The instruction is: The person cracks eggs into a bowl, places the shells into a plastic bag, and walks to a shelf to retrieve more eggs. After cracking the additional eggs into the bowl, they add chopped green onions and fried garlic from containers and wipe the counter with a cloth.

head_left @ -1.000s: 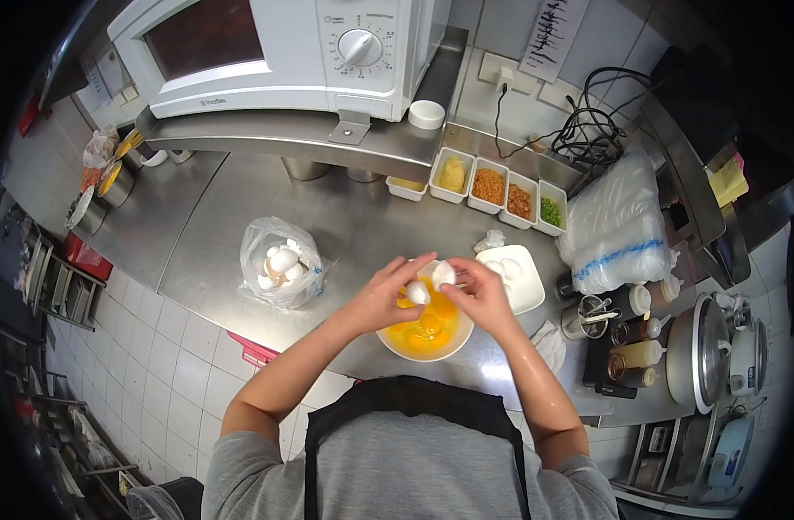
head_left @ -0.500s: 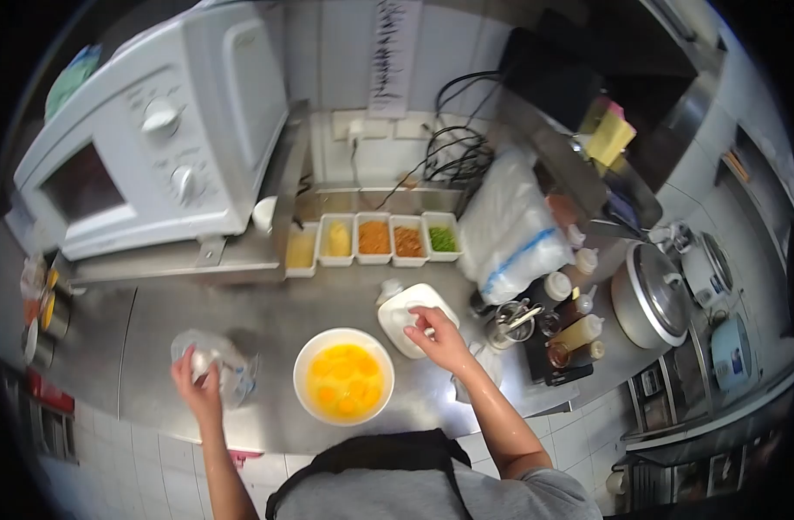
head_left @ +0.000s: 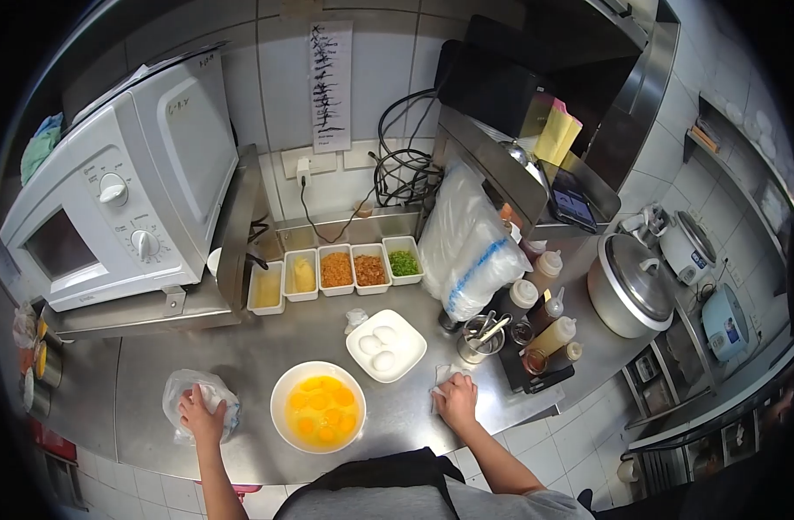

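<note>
Left hand [head_left: 204,417]: lower left of the frame, at the mouth of the clear plastic bag [head_left: 177,400], fingers parted and curved down into it; whether the tips touch anything inside cannot be told.
Right hand [head_left: 458,402]: lower centre-right, fingers bent onto a crumpled white cloth [head_left: 443,376] on the steel counter [head_left: 232,347]; whether they pinch it cannot be told.
White round bowl [head_left: 278,414]: bottom centre, between the hands, holding several whole yolks [head_left: 324,407] in clear egg white.
Square white dish [head_left: 412,348]: just right of the bowl and farther back, with three white eggs [head_left: 382,361].
Rectangular tubs [head_left: 267,309]: five in a row, centre; from left, something pale yellow, a yellow mass, orange-brown crumbs, darker reddish-brown bits, chopped greens [head_left: 403,263].
Metal cup [head_left: 478,352]: right of the dish, utensils [head_left: 494,328] standing in it.
Black tray [head_left: 544,380]: right of the cup, squeeze bottles [head_left: 556,334] upright inside.
Large pot [head_left: 620,300]: right, lidded, contents hidden.
</note>
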`<state>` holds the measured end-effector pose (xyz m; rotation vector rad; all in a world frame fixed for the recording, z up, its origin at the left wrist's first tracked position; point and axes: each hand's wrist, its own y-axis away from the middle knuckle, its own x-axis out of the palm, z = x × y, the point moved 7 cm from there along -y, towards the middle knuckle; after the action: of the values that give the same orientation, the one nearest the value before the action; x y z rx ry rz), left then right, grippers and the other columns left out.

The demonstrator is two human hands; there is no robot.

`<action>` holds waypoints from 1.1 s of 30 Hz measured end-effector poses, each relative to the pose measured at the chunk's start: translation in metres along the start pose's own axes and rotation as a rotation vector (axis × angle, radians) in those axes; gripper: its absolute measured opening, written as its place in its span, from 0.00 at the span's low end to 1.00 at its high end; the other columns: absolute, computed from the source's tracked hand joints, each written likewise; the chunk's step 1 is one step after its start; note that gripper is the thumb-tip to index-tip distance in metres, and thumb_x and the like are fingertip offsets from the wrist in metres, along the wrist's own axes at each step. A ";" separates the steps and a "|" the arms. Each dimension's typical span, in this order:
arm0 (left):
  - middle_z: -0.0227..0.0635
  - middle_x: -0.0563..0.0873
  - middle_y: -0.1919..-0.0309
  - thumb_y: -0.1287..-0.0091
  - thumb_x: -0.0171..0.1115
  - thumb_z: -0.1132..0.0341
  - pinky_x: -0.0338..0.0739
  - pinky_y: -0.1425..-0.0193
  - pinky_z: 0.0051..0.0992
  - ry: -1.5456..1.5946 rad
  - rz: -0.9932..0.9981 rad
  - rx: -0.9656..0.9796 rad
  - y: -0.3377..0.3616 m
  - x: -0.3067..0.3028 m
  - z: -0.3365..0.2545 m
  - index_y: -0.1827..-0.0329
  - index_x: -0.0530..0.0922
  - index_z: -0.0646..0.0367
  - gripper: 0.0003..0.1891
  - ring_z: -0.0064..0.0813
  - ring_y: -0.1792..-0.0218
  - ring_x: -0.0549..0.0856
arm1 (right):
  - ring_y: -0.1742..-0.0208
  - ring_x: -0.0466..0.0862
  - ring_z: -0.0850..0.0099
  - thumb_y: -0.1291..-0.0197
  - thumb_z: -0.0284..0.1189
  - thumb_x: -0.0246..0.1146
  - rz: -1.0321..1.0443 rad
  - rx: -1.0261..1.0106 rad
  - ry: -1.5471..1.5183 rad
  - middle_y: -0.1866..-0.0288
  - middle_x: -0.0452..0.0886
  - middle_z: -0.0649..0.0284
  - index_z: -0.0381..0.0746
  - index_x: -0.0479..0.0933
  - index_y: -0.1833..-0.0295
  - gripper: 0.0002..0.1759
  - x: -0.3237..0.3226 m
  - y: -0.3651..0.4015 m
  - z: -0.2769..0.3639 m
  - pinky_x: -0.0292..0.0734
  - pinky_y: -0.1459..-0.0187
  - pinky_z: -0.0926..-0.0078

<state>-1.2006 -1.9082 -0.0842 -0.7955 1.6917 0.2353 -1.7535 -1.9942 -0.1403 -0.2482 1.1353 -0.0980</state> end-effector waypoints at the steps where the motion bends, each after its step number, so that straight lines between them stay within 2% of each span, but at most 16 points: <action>1: 0.40 0.67 0.37 0.53 0.75 0.62 0.61 0.37 0.52 -0.004 -0.011 0.002 0.000 0.001 0.000 0.29 0.65 0.47 0.43 0.46 0.36 0.67 | 0.52 0.74 0.62 0.54 0.35 0.73 0.046 0.045 -0.012 0.60 0.76 0.64 0.42 0.83 0.60 0.14 0.001 -0.004 -0.003 0.65 0.50 0.60; 2: 0.41 0.65 0.34 0.53 0.75 0.62 0.60 0.36 0.52 -0.007 -0.023 0.004 -0.001 0.001 0.000 0.29 0.64 0.46 0.45 0.47 0.34 0.65 | 0.52 0.75 0.63 0.53 0.35 0.73 0.090 0.088 -0.024 0.60 0.77 0.63 0.42 0.83 0.59 0.15 0.001 -0.010 -0.005 0.65 0.49 0.60; 5: 0.40 0.62 0.31 0.53 0.75 0.64 0.58 0.33 0.52 0.012 -0.067 -0.026 -0.001 -0.002 0.006 0.29 0.63 0.46 0.45 0.49 0.31 0.63 | 0.57 0.82 0.65 0.51 0.37 0.73 0.541 0.118 -0.177 0.61 0.83 0.62 0.41 0.81 0.51 0.21 -0.010 -0.024 -0.013 0.73 0.54 0.63; 8: 0.40 0.63 0.31 0.52 0.73 0.66 0.57 0.32 0.52 0.041 -0.117 -0.060 0.005 -0.015 0.003 0.31 0.66 0.46 0.41 0.48 0.31 0.63 | 0.60 0.85 0.66 0.48 0.38 0.71 0.636 0.039 -0.393 0.59 0.86 0.61 0.41 0.76 0.42 0.28 -0.045 -0.046 -0.021 0.76 0.57 0.67; 9: 0.41 0.64 0.31 0.51 0.72 0.67 0.57 0.32 0.52 0.055 -0.172 -0.038 0.007 -0.020 0.000 0.32 0.68 0.46 0.39 0.48 0.31 0.63 | 0.60 0.85 0.64 0.45 0.38 0.69 0.641 -0.015 -0.280 0.57 0.86 0.59 0.40 0.79 0.44 0.23 -0.053 -0.054 -0.025 0.77 0.58 0.71; 12: 0.42 0.67 0.34 0.50 0.69 0.69 0.57 0.32 0.50 0.122 -0.335 0.028 0.017 -0.035 -0.006 0.36 0.72 0.47 0.33 0.49 0.32 0.66 | 0.61 0.84 0.66 0.42 0.37 0.67 0.629 -0.004 -0.225 0.57 0.86 0.58 0.37 0.82 0.51 0.17 -0.068 -0.067 -0.024 0.77 0.58 0.72; 13: 0.42 0.68 0.35 0.49 0.68 0.71 0.57 0.32 0.49 0.168 -0.394 0.052 0.020 -0.042 -0.011 0.39 0.74 0.49 0.30 0.49 0.33 0.66 | 0.60 0.84 0.67 0.41 0.35 0.67 0.615 0.017 -0.219 0.59 0.86 0.57 0.36 0.83 0.57 0.14 -0.071 -0.067 -0.016 0.77 0.57 0.72; 17: 0.44 0.72 0.39 0.48 0.64 0.75 0.58 0.32 0.45 0.440 -0.475 0.266 0.031 -0.058 -0.055 0.46 0.78 0.54 0.22 0.48 0.35 0.68 | 0.59 0.84 0.65 0.44 0.32 0.68 0.599 -0.156 -0.536 0.58 0.84 0.55 0.36 0.82 0.54 0.13 -0.043 -0.064 0.035 0.77 0.57 0.70; 18: 0.45 0.73 0.39 0.48 0.63 0.75 0.58 0.32 0.44 0.469 -0.427 0.313 0.034 -0.060 -0.076 0.48 0.78 0.55 0.21 0.48 0.36 0.69 | 0.58 0.84 0.63 0.44 0.30 0.68 0.603 -0.169 -0.584 0.58 0.83 0.54 0.36 0.82 0.54 0.13 -0.036 -0.065 0.054 0.78 0.56 0.69; 20: 0.45 0.73 0.41 0.48 0.62 0.76 0.58 0.32 0.43 0.526 -0.330 0.403 0.040 -0.067 -0.124 0.50 0.79 0.56 0.19 0.48 0.37 0.69 | 0.52 0.82 0.58 0.45 0.28 0.67 0.385 -0.386 -0.402 0.48 0.80 0.54 0.39 0.80 0.47 0.18 -0.033 -0.080 0.090 0.77 0.51 0.66; 23: 0.44 0.74 0.42 0.48 0.63 0.76 0.58 0.33 0.42 0.615 -0.299 0.468 0.049 -0.065 -0.169 0.52 0.79 0.55 0.18 0.47 0.38 0.70 | 0.40 0.75 0.57 0.43 0.29 0.64 0.111 -0.450 -0.285 0.37 0.72 0.54 0.44 0.76 0.41 0.22 -0.008 -0.101 0.116 0.73 0.44 0.58; 26: 0.42 0.75 0.42 0.47 0.63 0.76 0.57 0.33 0.41 0.646 -0.201 0.505 0.056 -0.070 -0.196 0.54 0.80 0.53 0.16 0.45 0.38 0.70 | 0.34 0.70 0.56 0.43 0.32 0.64 0.170 -0.481 -0.051 0.33 0.69 0.55 0.46 0.73 0.38 0.25 0.030 -0.105 0.124 0.70 0.41 0.54; 29: 0.40 0.75 0.44 0.48 0.63 0.75 0.56 0.34 0.41 0.657 -0.169 0.499 0.059 -0.065 -0.192 0.57 0.81 0.53 0.14 0.44 0.39 0.71 | 0.34 0.69 0.56 0.43 0.34 0.64 0.221 -0.458 -0.070 0.36 0.71 0.57 0.46 0.74 0.38 0.25 0.038 -0.112 0.123 0.71 0.42 0.54; 32: 0.39 0.76 0.45 0.47 0.62 0.76 0.56 0.34 0.41 0.663 -0.142 0.473 0.060 -0.055 -0.182 0.58 0.81 0.53 0.13 0.43 0.40 0.71 | 0.35 0.70 0.57 0.42 0.35 0.64 0.150 -0.375 -0.097 0.39 0.73 0.56 0.47 0.74 0.38 0.25 0.030 -0.127 0.113 0.72 0.43 0.54; 33: 0.39 0.76 0.45 0.47 0.62 0.76 0.56 0.34 0.41 0.669 -0.128 0.459 0.060 -0.051 -0.178 0.58 0.81 0.53 0.13 0.43 0.40 0.71 | 0.39 0.74 0.55 0.42 0.36 0.64 0.160 -0.369 -0.039 0.42 0.74 0.55 0.46 0.74 0.38 0.25 0.038 -0.130 0.106 0.75 0.45 0.55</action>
<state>-1.3734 -1.9420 -0.0014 -0.6619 2.1863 -0.5521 -1.6357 -2.1126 -0.0996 -0.4836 1.1253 0.2595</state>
